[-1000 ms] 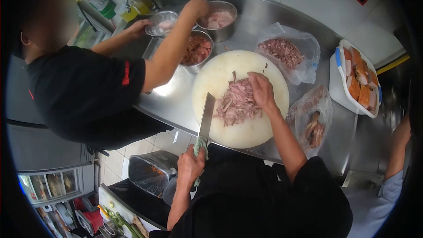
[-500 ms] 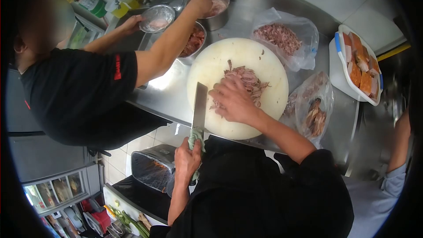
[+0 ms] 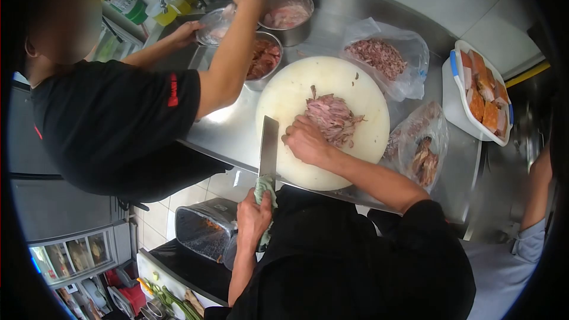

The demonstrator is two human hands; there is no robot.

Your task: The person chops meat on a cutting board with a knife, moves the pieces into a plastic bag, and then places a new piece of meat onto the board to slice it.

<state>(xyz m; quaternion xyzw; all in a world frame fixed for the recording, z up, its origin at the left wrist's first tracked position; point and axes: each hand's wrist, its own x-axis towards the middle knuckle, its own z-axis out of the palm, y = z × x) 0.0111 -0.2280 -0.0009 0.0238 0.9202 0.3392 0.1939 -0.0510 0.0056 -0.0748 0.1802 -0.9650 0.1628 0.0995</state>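
A long-bladed kitchen knife (image 3: 269,145) points away from me, its tip over the left part of the round white cutting board (image 3: 355,169). My left hand (image 3: 253,219) grips its handle together with a pale green cloth (image 3: 265,192). Shredded meat (image 3: 333,117) lies heaped on the board. My right hand (image 3: 307,140) rests at the heap's near left edge with curled fingers; what is under them is hidden. Behind the board, an open plastic bag (image 3: 379,59) holds more chopped meat. Another clear bag (image 3: 425,163) with browned meat pieces lies to the right.
A co-worker (image 3: 118,124) at the left holds a metal bowl (image 3: 207,28) near two metal pots (image 3: 294,37) of meat. A white tub (image 3: 459,104) of roasted meat blocks stands right. Below is a plastic-lined bin (image 3: 204,231). Another person's sleeve (image 3: 529,242) shows at right.
My right hand has drawn back off the meat heap towards its near edge, its spread fingers now curled. The knife stays in my left hand. The co-worker's hand has lifted from the far pot.
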